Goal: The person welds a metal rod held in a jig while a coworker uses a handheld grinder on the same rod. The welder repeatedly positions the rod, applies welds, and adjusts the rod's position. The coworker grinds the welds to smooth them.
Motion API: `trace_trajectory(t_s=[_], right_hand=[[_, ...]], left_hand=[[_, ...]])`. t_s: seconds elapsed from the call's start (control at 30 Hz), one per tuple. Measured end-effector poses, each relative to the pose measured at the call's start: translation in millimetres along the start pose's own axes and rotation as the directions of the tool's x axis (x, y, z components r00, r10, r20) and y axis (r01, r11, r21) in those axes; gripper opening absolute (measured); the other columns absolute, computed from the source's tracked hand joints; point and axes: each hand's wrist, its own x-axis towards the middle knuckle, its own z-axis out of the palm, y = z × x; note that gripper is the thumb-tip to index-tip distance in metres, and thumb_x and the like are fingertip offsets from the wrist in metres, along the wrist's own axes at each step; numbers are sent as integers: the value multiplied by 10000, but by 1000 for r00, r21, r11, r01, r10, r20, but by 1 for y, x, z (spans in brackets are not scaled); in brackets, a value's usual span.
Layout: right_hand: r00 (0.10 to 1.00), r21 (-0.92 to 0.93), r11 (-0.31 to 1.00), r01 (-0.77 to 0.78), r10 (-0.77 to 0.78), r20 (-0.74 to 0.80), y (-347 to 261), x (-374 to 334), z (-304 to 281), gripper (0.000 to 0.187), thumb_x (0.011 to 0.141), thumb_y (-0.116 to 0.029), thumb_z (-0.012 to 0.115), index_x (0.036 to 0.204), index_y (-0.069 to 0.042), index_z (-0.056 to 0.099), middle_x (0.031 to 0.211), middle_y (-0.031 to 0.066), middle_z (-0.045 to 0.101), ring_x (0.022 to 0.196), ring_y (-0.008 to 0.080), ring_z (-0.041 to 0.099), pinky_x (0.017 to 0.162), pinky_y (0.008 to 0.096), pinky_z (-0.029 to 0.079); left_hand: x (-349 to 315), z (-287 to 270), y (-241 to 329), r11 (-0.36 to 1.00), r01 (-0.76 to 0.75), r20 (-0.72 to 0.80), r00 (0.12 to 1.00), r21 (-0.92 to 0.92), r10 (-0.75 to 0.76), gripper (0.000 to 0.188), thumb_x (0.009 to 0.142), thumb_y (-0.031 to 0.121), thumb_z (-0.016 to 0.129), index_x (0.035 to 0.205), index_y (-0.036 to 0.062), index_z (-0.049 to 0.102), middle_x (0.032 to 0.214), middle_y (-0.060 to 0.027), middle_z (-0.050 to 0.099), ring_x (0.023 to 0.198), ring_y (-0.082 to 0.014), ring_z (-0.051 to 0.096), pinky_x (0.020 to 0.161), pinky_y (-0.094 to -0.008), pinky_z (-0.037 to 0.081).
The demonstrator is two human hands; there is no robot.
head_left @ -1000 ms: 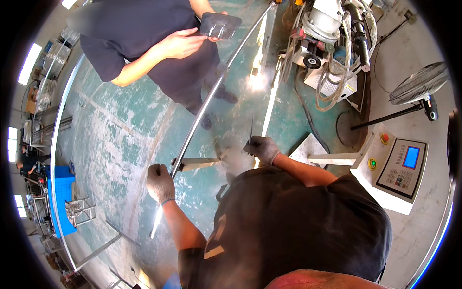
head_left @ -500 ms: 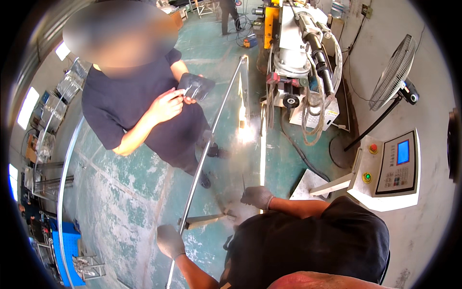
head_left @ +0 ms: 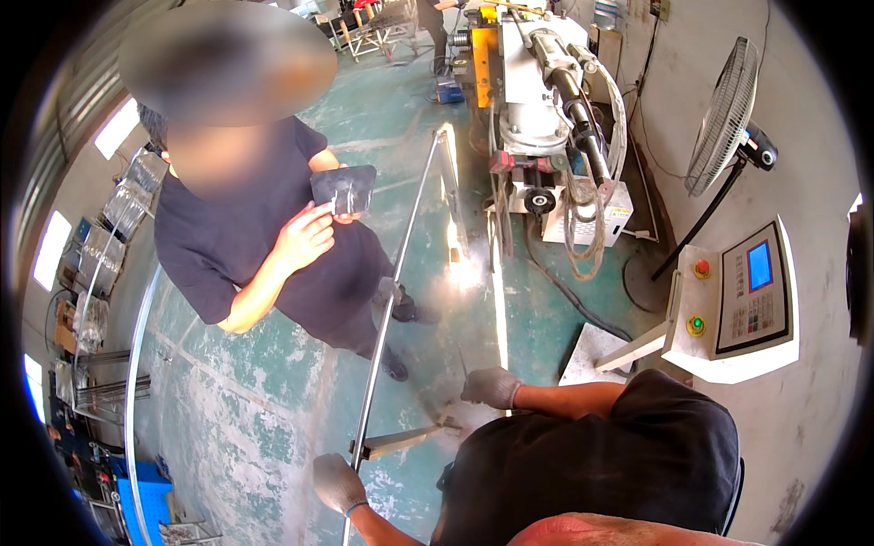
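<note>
Tubing of bright silver metal (head_left: 374,373), long, slim and straight, slants above the worn green painted floor (head_left: 264,428) and lies against the left end of a pale, bar-shaped support arm (head_left: 405,441), with its near end running down to the lower edge of the view. The left hand, in a grey knitted glove (head_left: 338,484), is just beside the tubing, a little below that end of the support arm; whether its fingers close around the metal or merely touch it, I cannot tell. The right hand, gloved likewise (head_left: 492,389), is curled beyond the support arm's right end, apparently pinching a thin, dark, rod-like tool (head_left: 463,360) that points upward, apart from the tubing. As for progress, I judge the work to be partway: the tubing is already at its support, and the white control box (head_left: 678,341) at the right has its blue screen lit. No finished cut, bend or joint can be made out, so how much is left cannot be read. Opposite, a co-worker in dark clothes (head_left: 305,296) holds a flat black pad (head_left: 342,190).
</note>
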Motion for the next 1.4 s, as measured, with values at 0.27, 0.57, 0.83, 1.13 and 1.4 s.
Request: trace_trajectory(t_s=[0.27, 0.57, 0.83, 1.13, 1.4], right_hand=[[996, 43, 996, -72, 69, 50, -28, -6, -18, 317, 1003, -387, 839, 1031, -77, 782, 947, 136, 792, 888, 291, 755, 830, 436, 582], [1000, 100, 995, -12, 11, 11, -24, -8, -19, 338, 1001, -394, 841, 1049, -64, 783, 957, 147, 795, 891, 301, 755, 851, 440, 584], [994, 127, 988, -88, 78, 78, -36, -18, -27, 339, 1040, -409, 739, 1056, -76, 796, 988, 70, 817, 911, 212, 798, 858, 374, 615], [992, 9, 995, 98, -98, 76, -21, -10, -15, 268, 1070, -336, 707, 1075, -88, 807, 1020, 63, 797, 926, 222, 790, 856, 378, 616], [995, 288, 953, -99, 87, 54, -47, -19, -25, 260, 976, -298, 868, 1011, -48, 802, 912, 98, 810, 852, 187, 766, 814, 378, 610]], left_hand=[[4, 9, -20, 999, -42, -17, 999, -9, 42, 219, 982, 213, 687, 947, 5, 747, 857, -184, 775, 734, -336, 746, 722, -474, 572], [2, 1, -4, 999, -41, 37, 999, 36, 40, 254, 1018, 249, 646, 948, 19, 728, 938, -191, 773, 854, -403, 750, 778, -496, 563], [-5, -8, 15, 992, -37, 19, 999, 122, 35, 291, 1057, 265, 596, 921, 34, 710, 979, -201, 756, 899, -414, 753, 774, -502, 561], [-3, -2, 4, 998, -22, 24, 1000, 61, 20, 291, 1052, 285, 634, 926, 32, 704, 984, -189, 770, 907, -412, 755, 789, -509, 565], [-1, -10, 14, 998, 55, 49, 997, 38, -57, 261, 1009, 288, 651, 1055, 61, 772, 1067, -193, 799, 984, -445, 754, 851, -522, 572]])
